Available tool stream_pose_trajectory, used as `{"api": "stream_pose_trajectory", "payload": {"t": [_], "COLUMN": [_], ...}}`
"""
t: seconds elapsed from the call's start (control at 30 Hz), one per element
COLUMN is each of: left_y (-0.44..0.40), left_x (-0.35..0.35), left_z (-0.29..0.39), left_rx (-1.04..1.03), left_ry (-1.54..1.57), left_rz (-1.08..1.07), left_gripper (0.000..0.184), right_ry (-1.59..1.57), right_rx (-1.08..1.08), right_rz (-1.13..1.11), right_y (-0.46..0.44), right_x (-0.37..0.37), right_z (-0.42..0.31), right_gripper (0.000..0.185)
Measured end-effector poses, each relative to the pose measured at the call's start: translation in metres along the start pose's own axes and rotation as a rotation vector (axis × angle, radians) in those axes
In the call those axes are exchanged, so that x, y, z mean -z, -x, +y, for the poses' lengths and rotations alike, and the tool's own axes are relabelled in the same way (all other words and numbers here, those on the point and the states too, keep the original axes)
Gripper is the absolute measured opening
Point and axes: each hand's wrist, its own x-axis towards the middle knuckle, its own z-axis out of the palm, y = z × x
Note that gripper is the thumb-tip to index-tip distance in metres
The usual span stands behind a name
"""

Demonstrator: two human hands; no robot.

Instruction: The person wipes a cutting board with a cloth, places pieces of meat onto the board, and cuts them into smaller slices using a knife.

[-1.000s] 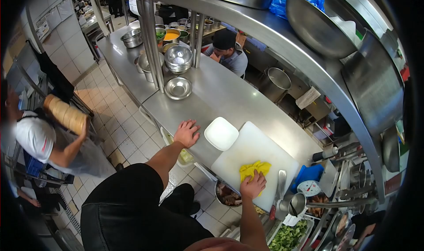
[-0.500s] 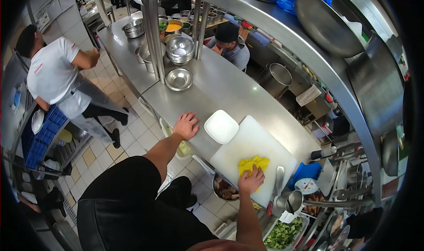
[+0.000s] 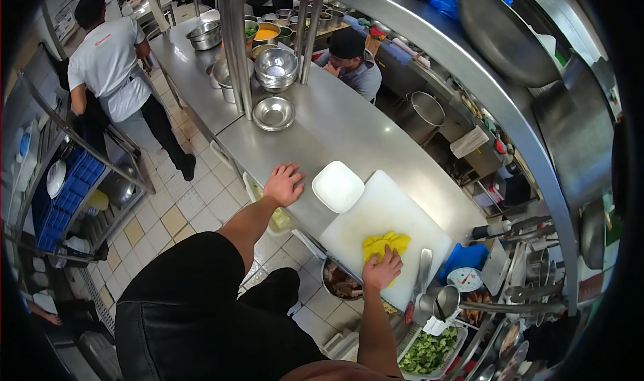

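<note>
My left hand (image 3: 284, 184) lies flat on the steel counter (image 3: 322, 139), fingers spread, holding nothing. Just right of it stands a square white bowl (image 3: 338, 186), which the hand does not touch. My right hand (image 3: 382, 270) is on a crumpled yellow cloth (image 3: 386, 243), its fingers bent over it. Beneath the cloth is a white cutting board (image 3: 352, 233). A wide-bladed knife (image 3: 423, 274) rests along the board's right side, its red handle toward me.
Stacked steel bowls (image 3: 276, 70) and a single steel bowl (image 3: 274, 114) stand by the shelf posts. Right of the board are a kitchen scale (image 3: 464, 280) and a tub of chopped greens (image 3: 429, 353). One co-worker (image 3: 111, 62) is at left, another (image 3: 359, 69) beyond the counter.
The co-worker at left has moved farther away and turned their back. My hands, the cloth and the bowl have hardly shifted.
</note>
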Motion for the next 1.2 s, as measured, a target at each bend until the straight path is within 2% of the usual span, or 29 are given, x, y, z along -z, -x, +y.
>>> {"api": "stream_pose_trajectory", "payload": {"t": [1.2], "left_y": [-0.0008], "left_x": [-0.008], "left_z": [-0.0051], "left_rx": [-0.009], "left_ry": [0.01], "left_rz": [0.014], "left_gripper": [0.042], "right_ry": [0.016], "right_rx": [0.007], "right_rz": [0.02], "right_y": [-0.0009], "right_x": [-0.0017], "right_z": [0.0004], "right_gripper": [0.044]}}
